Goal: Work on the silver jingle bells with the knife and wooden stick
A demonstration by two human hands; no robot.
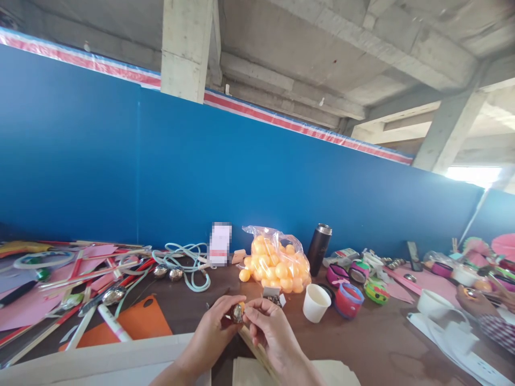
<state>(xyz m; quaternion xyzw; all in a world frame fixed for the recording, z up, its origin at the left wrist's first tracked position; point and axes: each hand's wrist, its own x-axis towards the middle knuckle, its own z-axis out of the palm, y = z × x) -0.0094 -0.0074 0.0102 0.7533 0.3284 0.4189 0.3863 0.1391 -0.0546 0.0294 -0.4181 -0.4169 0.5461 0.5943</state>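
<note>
In front of me, my left hand (219, 321) is closed around a small shiny silver ball (238, 311) with a patch of orange on it. The fingers of my right hand (269, 327) are pinched together at the ball's right side; what lies between their tips is too small to make out. Below my right hand runs a pale wooden strip (253, 346). Just beyond the fingers stands a small open box (272, 294) with dark contents. A clear bag of orange balls (277, 265) lies farther back.
A white paper cup (316, 303) and a black flask (321, 247) stand right of the bag. Sticks, pens and an orange sheet (137, 324) clutter the left. Colourful round craft pieces (348, 299) lie right. Another person's hand (470, 300) shows at far right.
</note>
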